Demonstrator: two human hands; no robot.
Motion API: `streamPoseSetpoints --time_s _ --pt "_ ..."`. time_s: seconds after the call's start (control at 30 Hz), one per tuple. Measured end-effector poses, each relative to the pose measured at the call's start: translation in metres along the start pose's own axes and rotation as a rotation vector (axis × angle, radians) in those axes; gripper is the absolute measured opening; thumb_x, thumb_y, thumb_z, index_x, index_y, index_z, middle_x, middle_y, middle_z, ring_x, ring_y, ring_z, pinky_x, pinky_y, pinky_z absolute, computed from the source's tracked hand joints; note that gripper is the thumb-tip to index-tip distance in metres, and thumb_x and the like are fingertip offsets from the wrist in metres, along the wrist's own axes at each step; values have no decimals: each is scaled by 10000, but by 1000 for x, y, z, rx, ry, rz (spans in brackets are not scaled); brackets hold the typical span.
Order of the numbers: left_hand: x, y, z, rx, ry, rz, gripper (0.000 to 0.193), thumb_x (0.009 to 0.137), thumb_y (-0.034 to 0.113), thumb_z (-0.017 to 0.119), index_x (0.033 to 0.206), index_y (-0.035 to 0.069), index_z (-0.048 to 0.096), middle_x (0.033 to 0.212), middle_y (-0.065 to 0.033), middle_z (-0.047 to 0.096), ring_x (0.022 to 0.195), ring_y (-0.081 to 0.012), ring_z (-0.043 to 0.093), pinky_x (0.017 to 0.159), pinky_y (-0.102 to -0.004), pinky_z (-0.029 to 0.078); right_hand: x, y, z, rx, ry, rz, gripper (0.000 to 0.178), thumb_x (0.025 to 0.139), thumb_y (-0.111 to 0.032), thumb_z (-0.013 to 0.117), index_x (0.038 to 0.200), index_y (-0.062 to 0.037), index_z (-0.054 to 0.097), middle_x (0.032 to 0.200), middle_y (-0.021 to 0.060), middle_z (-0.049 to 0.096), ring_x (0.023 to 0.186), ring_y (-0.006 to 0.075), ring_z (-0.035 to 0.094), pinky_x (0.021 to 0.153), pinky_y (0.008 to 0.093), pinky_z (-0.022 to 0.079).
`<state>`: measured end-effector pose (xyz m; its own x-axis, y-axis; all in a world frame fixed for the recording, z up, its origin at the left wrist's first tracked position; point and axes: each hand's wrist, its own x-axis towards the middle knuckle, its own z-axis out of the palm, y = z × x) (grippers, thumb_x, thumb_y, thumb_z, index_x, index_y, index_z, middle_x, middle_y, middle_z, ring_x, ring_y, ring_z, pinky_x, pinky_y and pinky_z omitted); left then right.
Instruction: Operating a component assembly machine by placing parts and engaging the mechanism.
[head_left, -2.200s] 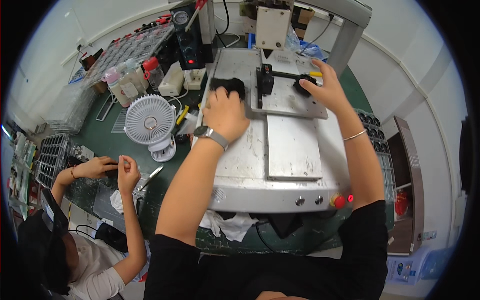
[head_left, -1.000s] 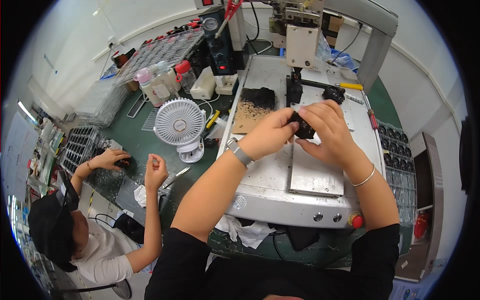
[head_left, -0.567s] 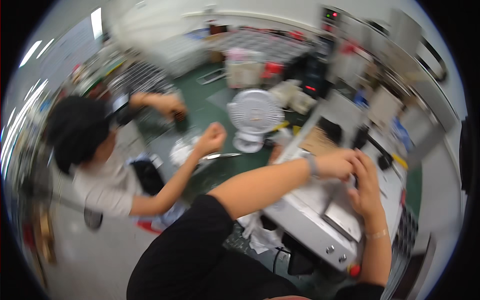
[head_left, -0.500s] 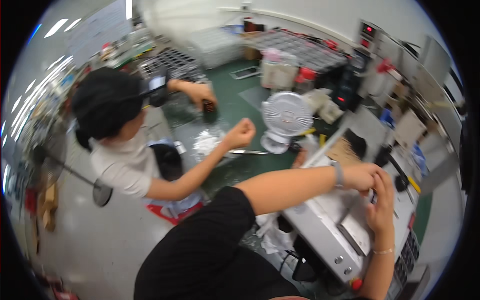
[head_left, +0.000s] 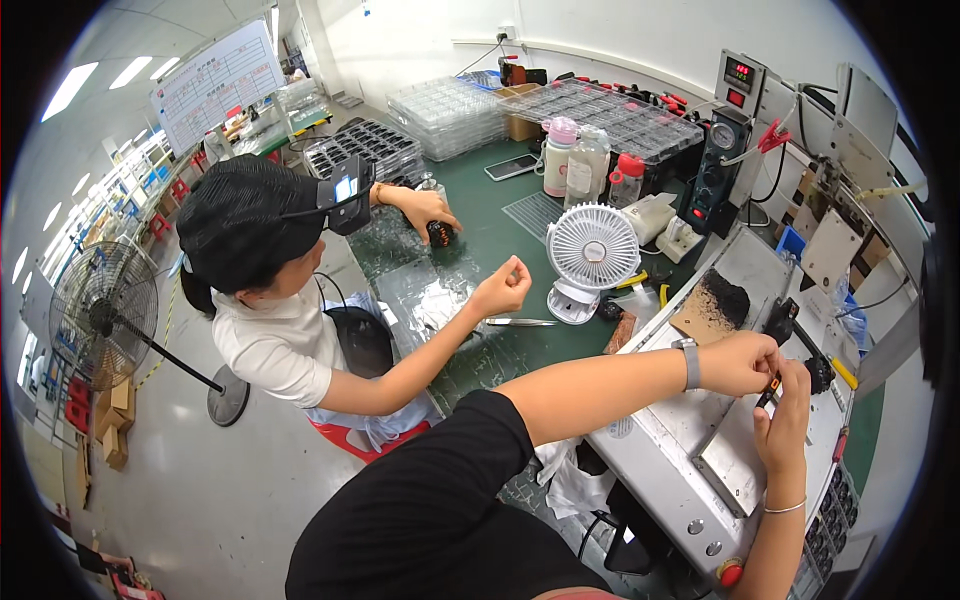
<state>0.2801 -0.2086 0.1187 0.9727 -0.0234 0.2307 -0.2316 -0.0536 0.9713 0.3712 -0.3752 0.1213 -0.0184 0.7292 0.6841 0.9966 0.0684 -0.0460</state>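
Note:
Over the grey machine bed (head_left: 650, 430) at the right, both my hands meet around a small black part with an orange spot (head_left: 770, 388). My left hand (head_left: 740, 362), with a grey watch band at the wrist, is closed, its fingertips pinching the upper end of the part. From below, my right hand (head_left: 788, 410) closes its thumb and fingers on the same piece; a thin bracelet circles that wrist. Fingers hide much of the part. Just under them lies a flat metal block (head_left: 735, 455). Beside my right hand sits a round black piece (head_left: 820, 375).
A co-worker in a black cap (head_left: 245, 215) sits at left, one hand on a black part (head_left: 440, 233). A white fan (head_left: 593, 250), tweezers (head_left: 520, 322) and bottles (head_left: 587, 165) stand or lie on the green table. Cardboard with black bits (head_left: 710, 305) and a red button (head_left: 731, 573) are nearby.
The view has shifted slightly and become sharp. The black and orange part now shows between my fingers, which stay together over the machine. The co-worker's hands stay in much the same pose.

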Motion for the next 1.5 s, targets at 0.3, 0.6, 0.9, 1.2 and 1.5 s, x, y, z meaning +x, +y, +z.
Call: streamPoseSetpoints --time_s 0.3,0.6,0.9,1.2,1.5 --pt "-4 -5 4 896 477 563 304 723 79 614 986 -25 503 1027 -202 480 974 -375 473 843 -437 416 -2 2 -4 115 115 270 531 970 -420 418 1250 28 470 1043 151 547 839 219 516 768 323 420" --pt "6 -32 2 870 425 430 312 719 146 649 943 -23 511 981 -210 473 930 -379 462 818 -434 420 -13 12 2 278 71 429 478 988 -332 367 1277 36 464 1152 145 553 1042 218 533 911 311 396" --pt "3 -28 -2 890 347 372 423 706 145 670 1058 -26 509 1033 -205 478 1000 -366 463 868 -418 421 -7 9 6 249 22 389 506 984 -349 350 1274 54 447 1222 158 535 1091 241 520 936 319 384" --pt "3 -29 -1 887 345 379 423 704 148 670 1057 -19 509 1012 -206 486 989 -372 468 860 -423 425 -10 9 4 208 6 374 566 986 -420 342 1300 42 428 1249 160 520 1110 247 503 941 318 373" --pt "3 -29 0 876 350 370 412 717 153 660 1067 -5 510 1009 -204 489 984 -374 471 846 -428 429 -8 4 6 263 30 426 578 976 -451 381 1304 23 428 1131 96 525 812 136 483 721 255 396"
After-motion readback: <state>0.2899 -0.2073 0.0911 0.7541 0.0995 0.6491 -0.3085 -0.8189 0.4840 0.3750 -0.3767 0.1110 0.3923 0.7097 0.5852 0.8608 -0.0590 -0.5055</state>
